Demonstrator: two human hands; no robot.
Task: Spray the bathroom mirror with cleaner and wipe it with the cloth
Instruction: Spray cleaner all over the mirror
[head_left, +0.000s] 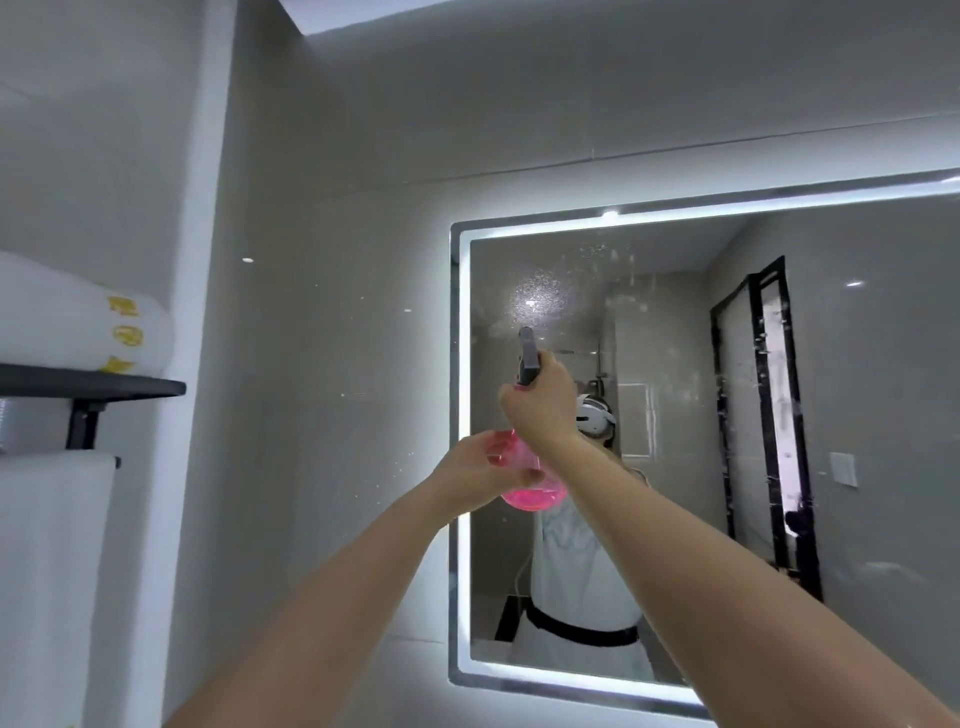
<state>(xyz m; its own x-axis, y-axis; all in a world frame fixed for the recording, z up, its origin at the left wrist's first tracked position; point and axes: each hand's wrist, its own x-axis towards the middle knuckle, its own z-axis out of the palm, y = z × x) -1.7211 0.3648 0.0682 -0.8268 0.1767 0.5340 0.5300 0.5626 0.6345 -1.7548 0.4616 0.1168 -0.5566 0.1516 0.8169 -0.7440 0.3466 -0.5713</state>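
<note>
A pink spray bottle (524, 491) with a dark grey trigger head (528, 356) is held up in front of the lit bathroom mirror (857, 415). My right hand (540, 402) grips the neck and trigger. My left hand (475, 467) cups the pink body from the left. The nozzle points at the mirror's upper left, where a patch of fine droplets (535, 301) shows on the glass. More spray streaks lie across the mirror's upper middle and right. No cloth is in view.
A dark wall shelf (104, 387) at the left carries rolled white towels (78, 317). A white towel (52, 571) hangs below it. Grey tiled wall (322, 364) surrounds the mirror. My reflection and a black-framed door show in the glass.
</note>
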